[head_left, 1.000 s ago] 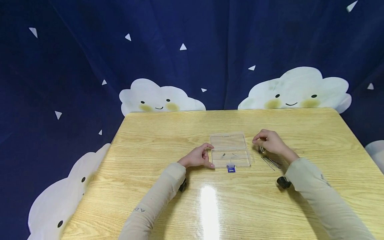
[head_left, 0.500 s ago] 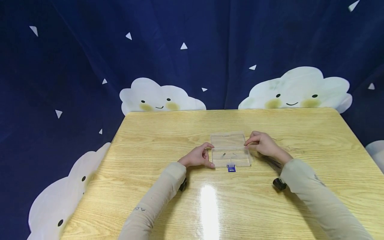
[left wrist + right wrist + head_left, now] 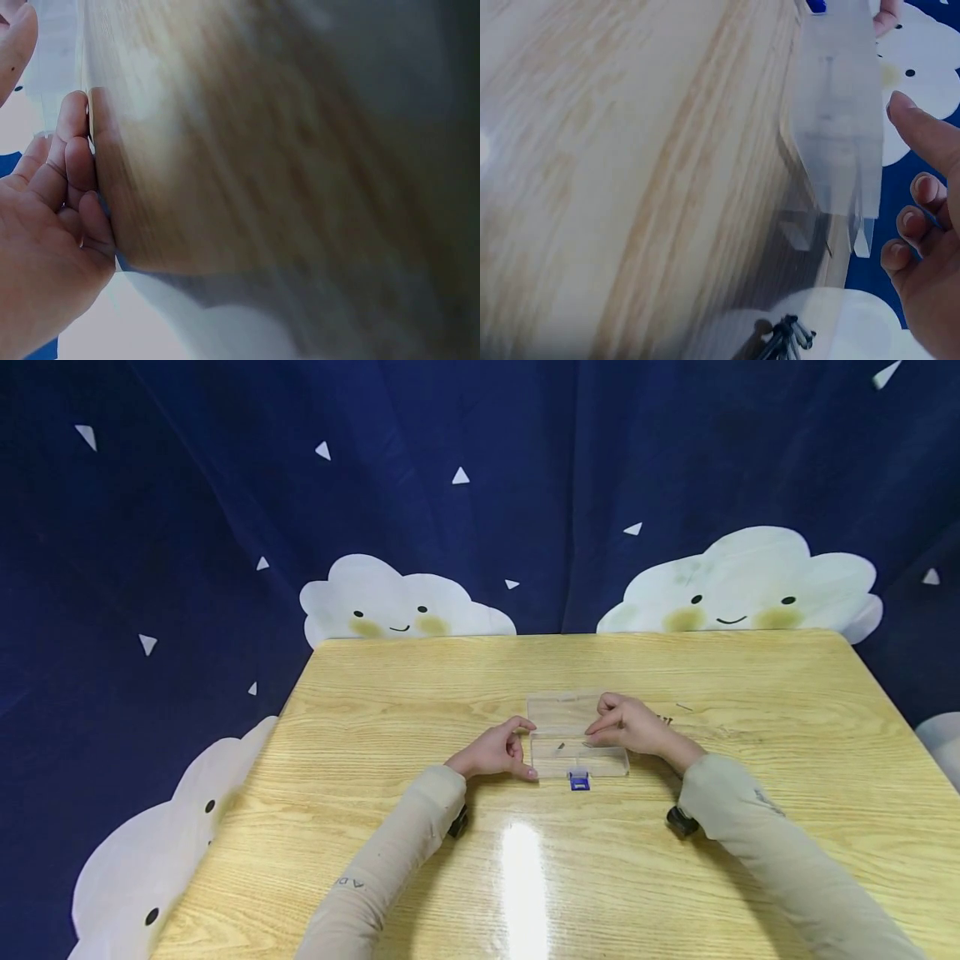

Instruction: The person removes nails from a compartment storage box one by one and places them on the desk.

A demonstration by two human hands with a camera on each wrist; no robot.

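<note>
A clear plastic box (image 3: 555, 767) with a blue latch (image 3: 579, 781) lies with its lid (image 3: 551, 710) folded back. My left hand (image 3: 491, 750) grips the box's left end between thumb and fingers. Over the right part of the base hovers my right hand (image 3: 633, 727), thumb and index finger close together; I cannot tell whether something small is pinched there. A small dark piece (image 3: 560, 747) lies inside the base. In the right wrist view the box's wall (image 3: 832, 105) stands beside the right hand (image 3: 934, 225), whose other fingers are curled.
Several dark, thin metal pieces (image 3: 665, 719) show just past the right hand, appearing as a bunch (image 3: 787, 337) in the right wrist view. A thin loose pin-like piece (image 3: 684, 707) lies beyond them on the wooden table (image 3: 375, 693). A dark blue curtain (image 3: 480, 410) hangs behind.
My right hand has moved left from the metal pieces on the table to above the box's base. My left hand has kept its grip on the box.
</note>
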